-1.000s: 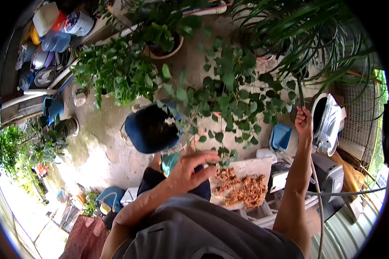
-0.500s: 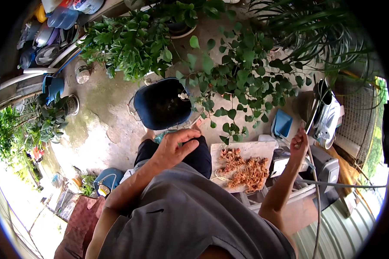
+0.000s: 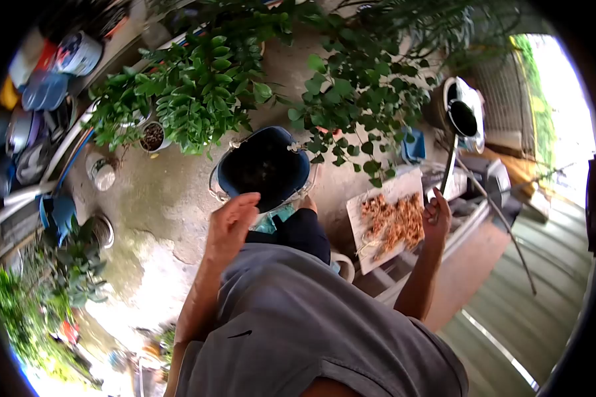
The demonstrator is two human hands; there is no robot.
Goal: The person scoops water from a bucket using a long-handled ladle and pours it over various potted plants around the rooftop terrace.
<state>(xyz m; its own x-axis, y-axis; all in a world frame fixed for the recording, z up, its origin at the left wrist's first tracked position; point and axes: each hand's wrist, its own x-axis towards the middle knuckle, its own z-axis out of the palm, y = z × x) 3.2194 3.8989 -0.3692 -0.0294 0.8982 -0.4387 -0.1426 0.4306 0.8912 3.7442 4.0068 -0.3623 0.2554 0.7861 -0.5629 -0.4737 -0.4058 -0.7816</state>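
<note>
My right hand (image 3: 436, 217) is closed at the lower end of a long-handled dipper (image 3: 451, 165). Its dark round cup (image 3: 462, 119) is at the upper right, over a pale-rimmed container (image 3: 477, 135). My left hand (image 3: 233, 223) holds nothing visible; its fingers are stretched out beside the near rim of a dark blue bucket (image 3: 302, 173). The bucket stands on the ground by my feet, and its inside looks dark. To the left of my right hand, a light board (image 3: 357, 215) bears many orange-brown dried pieces (image 3: 394, 221).
Leafy potted plants (image 3: 205, 86) line the far side and hang close to the bucket. A thin stick (image 3: 503, 228) slants across the right. Clear plastic containers (image 3: 45, 91) crowd the upper left. A blue scoop-like container (image 3: 413, 146) lies beyond the board.
The view has turned and shifted. My right hand, with the dipper, has moved nearer the board. My left hand has gone left and turned its fingers upward beside the bucket.
</note>
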